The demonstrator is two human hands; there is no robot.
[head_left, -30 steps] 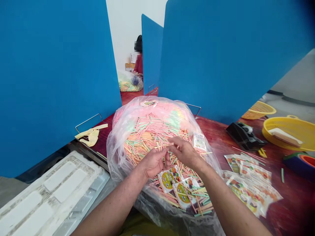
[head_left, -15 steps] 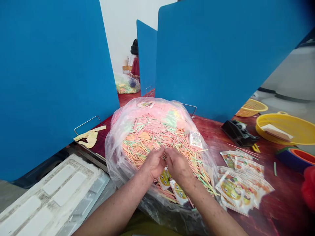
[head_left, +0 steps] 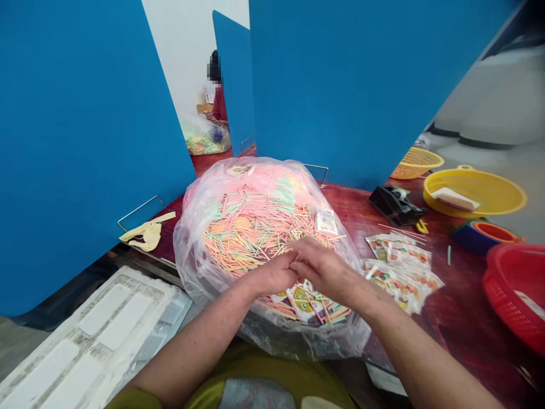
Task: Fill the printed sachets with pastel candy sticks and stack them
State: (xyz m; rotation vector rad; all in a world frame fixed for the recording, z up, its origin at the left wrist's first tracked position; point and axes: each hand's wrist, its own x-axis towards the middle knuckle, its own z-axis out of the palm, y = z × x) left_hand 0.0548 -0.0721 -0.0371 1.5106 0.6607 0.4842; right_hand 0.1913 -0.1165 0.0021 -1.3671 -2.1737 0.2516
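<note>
A large clear plastic bag (head_left: 187, 250) lies opened in front of me, full of thin pastel sticks (head_left: 251, 221) in pink, orange and green. Over its near side my left hand (head_left: 276, 274) and my right hand (head_left: 321, 266) meet. The right fingers bend across the left ones, and both hands look closed. Whatever lies between the fingers is hidden. Just below them, a printed packet (head_left: 303, 301) with a yellow-green picture rests among loose sticks. Another small packet (head_left: 326, 220) sits on the bag's right side.
Printed packets (head_left: 402, 267) are spread at the right, near a black tape dispenser (head_left: 395, 205). Beyond are a yellow basket (head_left: 502, 196) and a red basket (head_left: 511, 284). Blue partitions (head_left: 332, 91) stand behind; a white foam lid (head_left: 85, 335) is at left. A co-worker (head_left: 219, 105) sits farther back.
My hands came together over the sticks, then the right hand shifted across the left. The view has turned right, bringing the red basket into sight.
</note>
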